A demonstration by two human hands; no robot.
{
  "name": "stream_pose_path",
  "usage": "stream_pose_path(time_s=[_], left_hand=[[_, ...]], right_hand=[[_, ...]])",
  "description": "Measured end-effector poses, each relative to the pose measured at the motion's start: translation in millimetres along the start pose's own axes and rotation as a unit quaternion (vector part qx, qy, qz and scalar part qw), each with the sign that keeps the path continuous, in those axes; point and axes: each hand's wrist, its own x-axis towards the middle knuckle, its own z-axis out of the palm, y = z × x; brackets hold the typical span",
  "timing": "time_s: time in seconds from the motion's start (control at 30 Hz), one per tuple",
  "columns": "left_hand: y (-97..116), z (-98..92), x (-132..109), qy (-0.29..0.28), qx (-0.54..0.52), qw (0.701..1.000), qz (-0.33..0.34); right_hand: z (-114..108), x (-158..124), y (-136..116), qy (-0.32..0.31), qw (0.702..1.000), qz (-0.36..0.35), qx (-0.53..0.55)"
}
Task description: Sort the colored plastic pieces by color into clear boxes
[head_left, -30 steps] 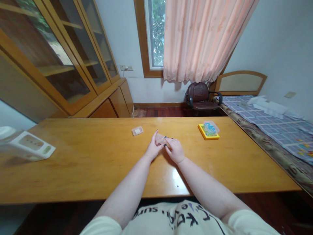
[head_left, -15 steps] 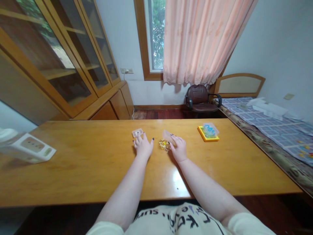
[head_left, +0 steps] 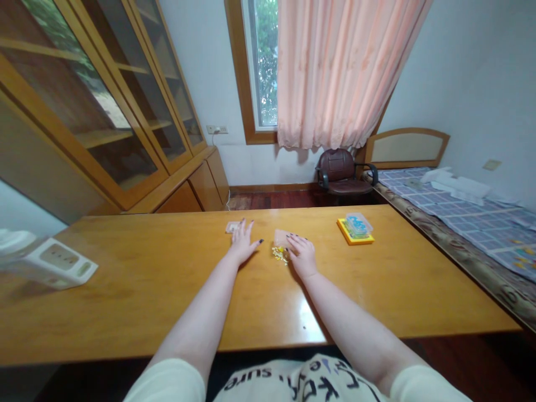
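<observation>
Head view: two hands were on the table. Left hand lay flat, fingers spread, tips at one clear lid. Right hand had fingers closed on one clear case, tipped. One heap of yellow beads lay just beside it, too small to count. One yellow tray sat well apart to the right.

Both arms out in front, side by side!
The left hand lies flat, palm down, fingers fanned wide, thumb out to the side. The right hand sits near it, knuckles up, fingers curled in at the tips. Forearms bare, reaching straight ahead.
</observation>
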Motion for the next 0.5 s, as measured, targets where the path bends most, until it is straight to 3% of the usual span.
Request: stream_pose_path(time_s=[0.07, 0.13, 0.2, 0.3, 0.37, 0.5], left_hand=[[26, 12.4, -7, -0.028, -0.129, 0.983, 0.126], [45, 22.8, -11, -0.024, -0.208, 0.961, 0.180], [49, 27.6, -10, 0.007, -0.235, 0.957, 0.171], [29, 25.3, 0, 0.051, -0.219, 0.967, 0.121], [8, 21.5, 6, 0.073, -0.172, 0.980, 0.071], [-15, 18.2, 10, 0.054, -0.012, 0.998, 0.028]], right_hand=[[-1, -1, -3, -0.014, 0.999, -0.029, 0.004], [-3, -2, -6, -0.021, 0.999, -0.047, 0.008], [-4, -3, -8, -0.020, 0.999, -0.046, 0.009], [-4, -1, -7, -0.006, 1.000, -0.015, 0.017], [-4, 0, -4, 0.012, 0.999, 0.020, 0.034], [-1, 2, 2, 0.037, 0.994, 0.070, 0.074]])
